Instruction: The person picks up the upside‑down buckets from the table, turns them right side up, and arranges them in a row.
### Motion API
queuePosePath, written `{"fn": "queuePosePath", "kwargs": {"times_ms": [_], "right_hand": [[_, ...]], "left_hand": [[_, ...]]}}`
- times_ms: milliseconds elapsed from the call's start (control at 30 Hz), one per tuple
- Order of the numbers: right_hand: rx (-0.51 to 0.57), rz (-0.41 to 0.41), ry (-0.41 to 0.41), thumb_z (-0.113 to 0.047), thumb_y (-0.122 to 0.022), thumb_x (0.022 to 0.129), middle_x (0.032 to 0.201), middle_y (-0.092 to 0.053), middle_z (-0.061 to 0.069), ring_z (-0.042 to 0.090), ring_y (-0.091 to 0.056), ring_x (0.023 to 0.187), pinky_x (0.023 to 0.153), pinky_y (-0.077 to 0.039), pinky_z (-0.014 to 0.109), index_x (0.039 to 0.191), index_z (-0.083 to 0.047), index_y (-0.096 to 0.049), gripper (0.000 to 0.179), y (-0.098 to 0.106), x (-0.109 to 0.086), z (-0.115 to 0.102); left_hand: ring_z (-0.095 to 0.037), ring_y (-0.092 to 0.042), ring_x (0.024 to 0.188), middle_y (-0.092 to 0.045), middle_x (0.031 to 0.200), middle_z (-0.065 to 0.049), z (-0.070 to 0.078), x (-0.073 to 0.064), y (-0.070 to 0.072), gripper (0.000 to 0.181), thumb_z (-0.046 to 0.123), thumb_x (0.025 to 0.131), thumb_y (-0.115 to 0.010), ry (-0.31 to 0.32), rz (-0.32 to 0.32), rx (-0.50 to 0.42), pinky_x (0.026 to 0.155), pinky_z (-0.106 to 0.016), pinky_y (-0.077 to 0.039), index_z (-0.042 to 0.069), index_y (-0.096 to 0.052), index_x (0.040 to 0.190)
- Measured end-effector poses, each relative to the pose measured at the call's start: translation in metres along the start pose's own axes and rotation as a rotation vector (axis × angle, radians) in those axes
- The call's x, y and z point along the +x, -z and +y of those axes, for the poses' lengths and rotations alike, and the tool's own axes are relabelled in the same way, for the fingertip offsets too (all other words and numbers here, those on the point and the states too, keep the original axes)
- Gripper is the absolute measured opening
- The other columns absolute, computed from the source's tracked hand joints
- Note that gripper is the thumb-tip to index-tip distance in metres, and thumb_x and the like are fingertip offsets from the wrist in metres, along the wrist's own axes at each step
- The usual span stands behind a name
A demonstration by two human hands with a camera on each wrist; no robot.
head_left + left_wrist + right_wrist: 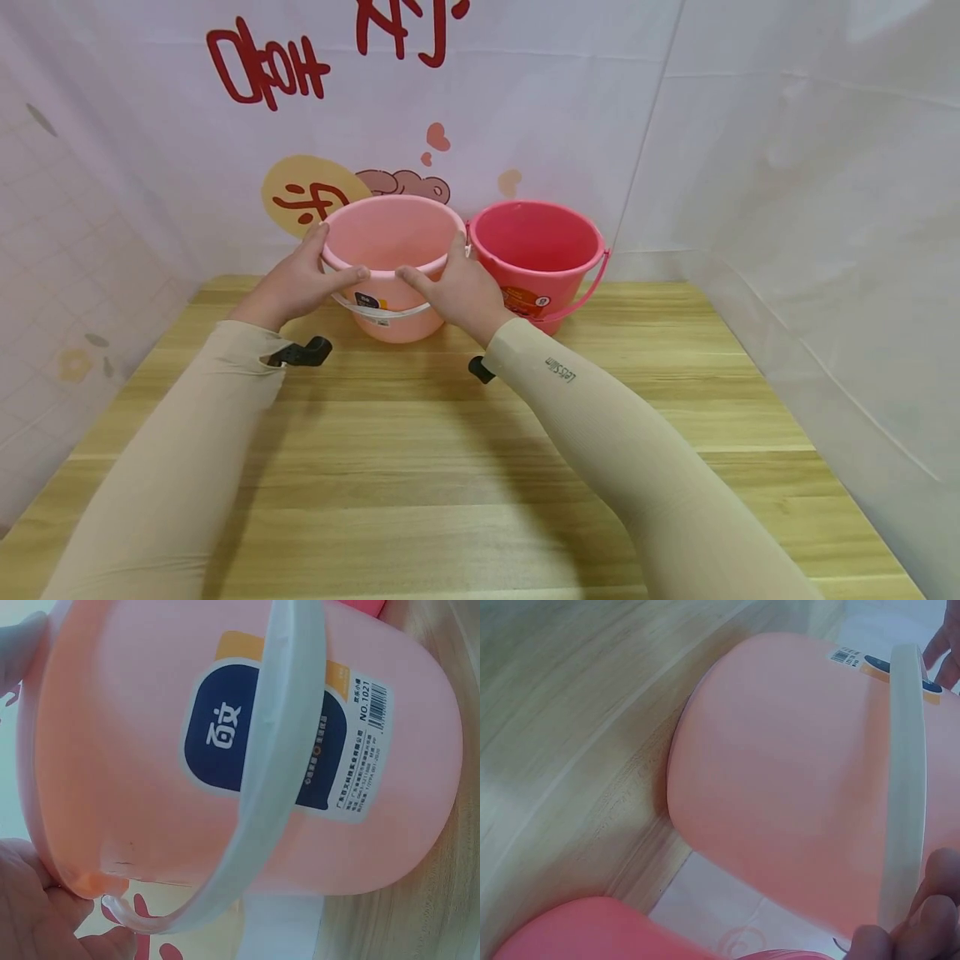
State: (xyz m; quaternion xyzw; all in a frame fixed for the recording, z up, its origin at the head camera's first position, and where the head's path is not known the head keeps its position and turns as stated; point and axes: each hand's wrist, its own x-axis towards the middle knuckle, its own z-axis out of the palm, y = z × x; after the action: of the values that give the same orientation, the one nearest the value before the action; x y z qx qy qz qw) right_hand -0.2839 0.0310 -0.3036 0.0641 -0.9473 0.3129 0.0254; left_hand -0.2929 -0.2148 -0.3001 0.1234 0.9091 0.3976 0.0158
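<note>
A light pink bucket stands upright toward the back of the wooden table, its white handle hanging down across the front. My left hand grips its rim on the left, thumb along the front edge. On the opposite side my right hand holds the rim, with its thumb also at the front. Fingers of the right hand show beside the handle's end in the right wrist view. A dark label is partly covered by the handle. Whether the base touches the table is hard to tell.
A deeper pink bucket stands close on the right, its pink handle lowered. Behind both hangs a white printed cloth with red characters. White sheeting borders the wooden table on the right.
</note>
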Motion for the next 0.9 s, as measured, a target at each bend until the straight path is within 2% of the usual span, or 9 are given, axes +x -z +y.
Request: {"fn": "queuePosePath", "kwargs": {"times_ms": [200, 400, 500, 600, 700, 800, 900], "right_hand": [[0.029, -0.011, 0.005, -0.086, -0.045, 0.064, 0.066, -0.059, 0.003, 0.019, -0.058, 0.050, 0.047, -0.048, 0.028, 0.149, -0.020, 0.009, 0.121, 0.0002, 0.0001, -0.0007], [0.034, -0.017, 0.003, -0.086, -0.045, 0.063, 0.066, -0.060, 0.002, 0.017, -0.059, 0.052, 0.046, -0.047, 0.029, 0.149, -0.019, 0.008, 0.121, 0.0009, -0.0002, -0.0002], [0.038, -0.013, 0.008, -0.086, -0.044, 0.064, 0.072, -0.061, 0.002, 0.017, -0.060, 0.053, 0.047, -0.048, 0.028, 0.149, -0.019, 0.008, 0.121, 0.0007, 0.0001, -0.0001], [0.032, -0.011, 0.008, -0.086, -0.044, 0.065, 0.083, -0.062, 0.001, 0.016, -0.061, 0.056, 0.053, -0.052, 0.029, 0.149, -0.020, 0.009, 0.120, 0.0004, 0.0003, 0.0004], [0.013, -0.004, 0.010, -0.086, -0.043, 0.066, 0.091, -0.059, 0.000, 0.015, -0.062, 0.060, 0.059, -0.054, 0.029, 0.149, -0.019, 0.010, 0.119, 0.0002, 0.0005, 0.0014], [0.020, -0.007, 0.016, -0.085, -0.043, 0.067, 0.089, -0.059, 0.001, 0.016, -0.061, 0.062, 0.061, -0.054, 0.030, 0.149, -0.020, 0.010, 0.118, -0.0001, 0.0007, 0.0019], [0.036, -0.006, 0.023, -0.084, -0.045, 0.067, 0.081, -0.060, 0.001, 0.017, -0.061, 0.060, 0.057, -0.052, 0.028, 0.149, -0.020, 0.010, 0.117, -0.0003, 0.0009, 0.0019]], "left_hand": [[-0.035, -0.018, 0.139, 0.011, 0.155, 0.011, -0.0020, -0.0001, 0.0000, 0.102, 0.060, 0.076, -0.064, 0.013, 0.006, -0.006, 0.103, -0.065, -0.024, 0.034, 0.004, 0.149], [-0.031, -0.024, 0.136, -0.006, 0.156, 0.003, -0.0018, 0.0005, -0.0005, 0.101, 0.056, 0.077, -0.065, 0.000, 0.003, -0.042, 0.104, -0.063, -0.026, 0.033, 0.002, 0.149], [-0.031, -0.027, 0.134, -0.012, 0.154, 0.001, -0.0010, 0.0004, -0.0009, 0.100, 0.056, 0.077, -0.065, -0.007, 0.006, -0.050, 0.104, -0.063, -0.026, 0.032, 0.001, 0.149], [-0.031, -0.024, 0.136, -0.009, 0.155, 0.002, -0.0001, -0.0001, -0.0014, 0.100, 0.055, 0.078, -0.065, -0.012, 0.010, -0.051, 0.104, -0.064, -0.024, 0.031, 0.001, 0.149], [-0.031, -0.018, 0.139, 0.001, 0.156, 0.006, 0.0005, -0.0007, -0.0019, 0.101, 0.056, 0.078, -0.064, -0.010, 0.014, -0.038, 0.105, -0.064, -0.021, 0.030, 0.002, 0.149], [-0.031, -0.017, 0.140, 0.002, 0.156, 0.007, 0.0005, -0.0010, -0.0022, 0.101, 0.057, 0.078, -0.064, -0.008, 0.017, -0.029, 0.105, -0.065, -0.021, 0.030, 0.002, 0.149], [-0.032, -0.016, 0.140, 0.002, 0.156, 0.007, 0.0004, -0.0010, -0.0021, 0.102, 0.059, 0.077, -0.063, -0.006, 0.021, -0.016, 0.104, -0.066, -0.021, 0.030, 0.002, 0.149]]}}
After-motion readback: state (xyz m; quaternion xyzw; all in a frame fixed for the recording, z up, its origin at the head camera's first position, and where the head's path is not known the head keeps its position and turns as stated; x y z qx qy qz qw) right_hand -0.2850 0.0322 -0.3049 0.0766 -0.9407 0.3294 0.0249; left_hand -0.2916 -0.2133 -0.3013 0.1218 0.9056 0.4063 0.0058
